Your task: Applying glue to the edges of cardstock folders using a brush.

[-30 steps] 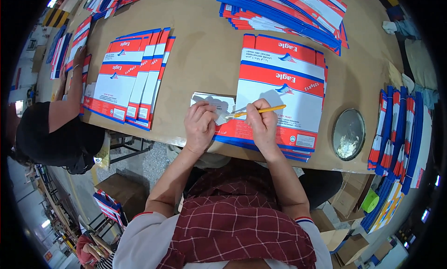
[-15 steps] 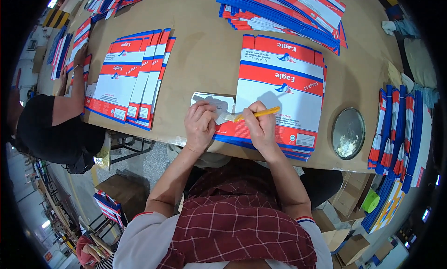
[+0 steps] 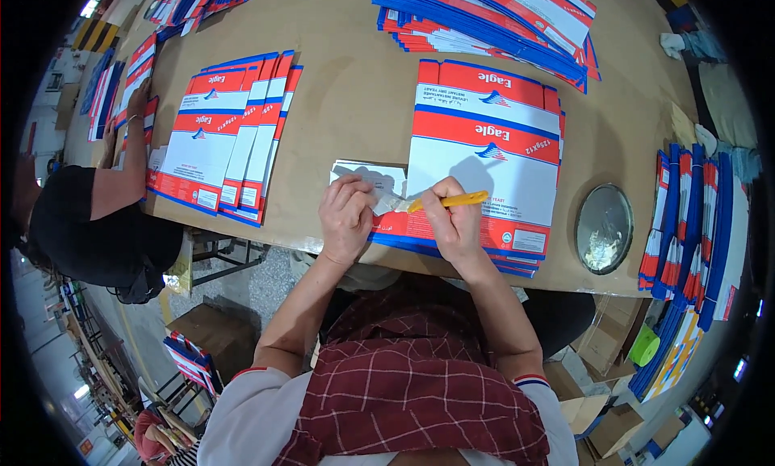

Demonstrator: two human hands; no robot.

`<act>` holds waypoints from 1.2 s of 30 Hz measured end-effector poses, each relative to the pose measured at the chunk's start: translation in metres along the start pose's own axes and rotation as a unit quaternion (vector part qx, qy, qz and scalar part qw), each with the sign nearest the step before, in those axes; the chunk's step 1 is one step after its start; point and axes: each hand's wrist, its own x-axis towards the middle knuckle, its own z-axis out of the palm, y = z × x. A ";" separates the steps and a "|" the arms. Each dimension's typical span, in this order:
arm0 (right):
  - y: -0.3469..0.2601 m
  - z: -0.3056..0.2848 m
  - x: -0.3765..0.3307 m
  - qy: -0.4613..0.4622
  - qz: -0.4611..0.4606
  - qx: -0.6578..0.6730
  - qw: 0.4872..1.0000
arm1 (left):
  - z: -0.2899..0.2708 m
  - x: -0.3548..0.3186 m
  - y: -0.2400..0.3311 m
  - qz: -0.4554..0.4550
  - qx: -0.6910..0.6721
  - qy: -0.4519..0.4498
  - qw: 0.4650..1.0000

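Note:
A stack of flat printed cartons (image 3: 484, 200) in red, white and blue lies at the table's front edge before me. At its left side a small white printed flap (image 3: 383, 175) sticks out. My left hand (image 3: 347, 216) rests over that flap with its fingers curled; what they pinch, if anything, is hidden. My right hand (image 3: 457, 224) is closed around a yellow-handled brush (image 3: 460, 199), its pale tip against the stack's left edge near my left fingers. To the right lies an oval metal tin lid (image 3: 604, 228) with white paste in its lower part.
More flat cartons lie fanned at the left (image 3: 210, 135) and in a pile at the back (image 3: 492, 22). Bundled cartons (image 3: 686, 224) stand off the right edge. A person in black (image 3: 97, 224) works at the table's left. Below right are open cardboard boxes (image 3: 605, 337).
Both hands stay nearly in place. The brush tip has shifted slightly along the stack's left edge, and the view has moved a little.

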 end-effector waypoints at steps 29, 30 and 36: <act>0.009 0.004 -0.010 0.052 0.181 0.195 0.963 | -0.002 -0.017 0.012 -0.009 0.022 -0.014 1.000; 0.007 0.002 -0.009 0.027 0.180 0.156 0.971 | -0.002 -0.015 0.013 -0.005 0.020 -0.013 1.000; 0.014 -0.002 0.007 0.125 0.216 0.326 0.912 | 0.006 -0.006 0.001 -0.006 0.026 0.013 1.000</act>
